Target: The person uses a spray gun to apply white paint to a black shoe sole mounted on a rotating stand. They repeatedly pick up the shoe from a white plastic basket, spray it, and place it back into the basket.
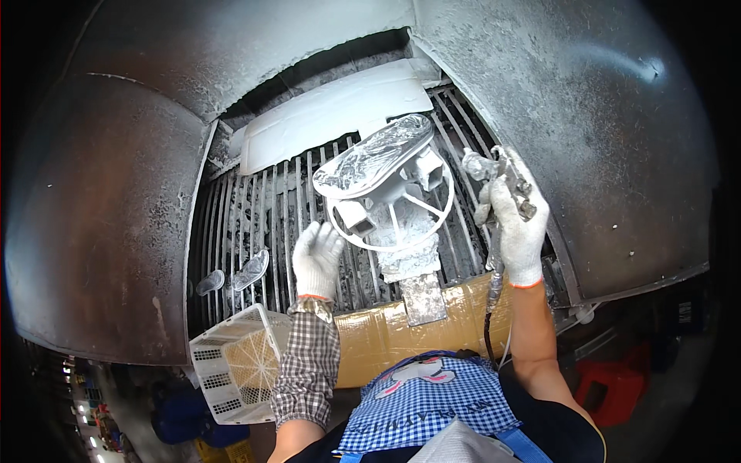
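My right hand (pixel 519 224), in a white glove, is closed around a spray gun (pixel 485 166) caked with pale paint. A dark hose runs down from the gun past my wrist. My left hand (pixel 318 258), gloved as well, has its fingers stretched out at the left side of a white spoked ring (pixel 397 217); whether they touch its rim I cannot tell. Resting tilted above the ring is a long oval piece (pixel 373 157) with a shiny, wrinkled silver covering and a white edge. White square-ended supports stand between ring and oval. A paint-crusted block (pixel 413 262) is beneath them.
A slatted metal grate (pixel 270 204) spans the booth between tall metal side walls (pixel 610 162). White sheet (pixel 332 112) lies at the back. Two small silver oval pieces (pixel 251 270) are at left. Nearer me are a white plastic basket (pixel 231 370) and a tape-covered cardboard edge (pixel 363 343).
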Tool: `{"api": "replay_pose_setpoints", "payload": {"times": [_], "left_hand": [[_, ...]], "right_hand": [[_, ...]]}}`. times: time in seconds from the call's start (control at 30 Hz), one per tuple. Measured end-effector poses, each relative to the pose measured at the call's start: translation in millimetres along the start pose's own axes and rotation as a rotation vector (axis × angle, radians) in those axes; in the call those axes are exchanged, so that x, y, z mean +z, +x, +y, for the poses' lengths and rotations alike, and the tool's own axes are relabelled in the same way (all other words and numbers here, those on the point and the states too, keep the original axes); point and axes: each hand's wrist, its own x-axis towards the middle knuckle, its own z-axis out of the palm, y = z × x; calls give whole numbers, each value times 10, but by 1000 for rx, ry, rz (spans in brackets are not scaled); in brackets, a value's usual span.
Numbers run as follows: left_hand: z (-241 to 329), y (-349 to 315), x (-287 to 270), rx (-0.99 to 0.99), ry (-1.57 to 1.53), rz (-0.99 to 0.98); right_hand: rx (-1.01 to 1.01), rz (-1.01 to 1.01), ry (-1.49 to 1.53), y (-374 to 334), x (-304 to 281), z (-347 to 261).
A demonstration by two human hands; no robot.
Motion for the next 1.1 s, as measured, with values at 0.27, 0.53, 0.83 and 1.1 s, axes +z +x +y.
{"api": "replay_pose_setpoints", "payload": {"times": [0.27,0.53,0.83,1.1], "left_hand": [[-636,-572,151,-248,-87,-48],[-817,-777,428,-298,-200,-216],[-724,-704,333,-297,-231,-227],[-585,-726,331,-238,-172,-172]], "right_hand": [[38,-149,-105,-176,73,-42],[65,-316,-81,-384,200,-43],[85,-153,-98,-323,15,-87],[4,-31,-146,-314,-94,-98]]}}
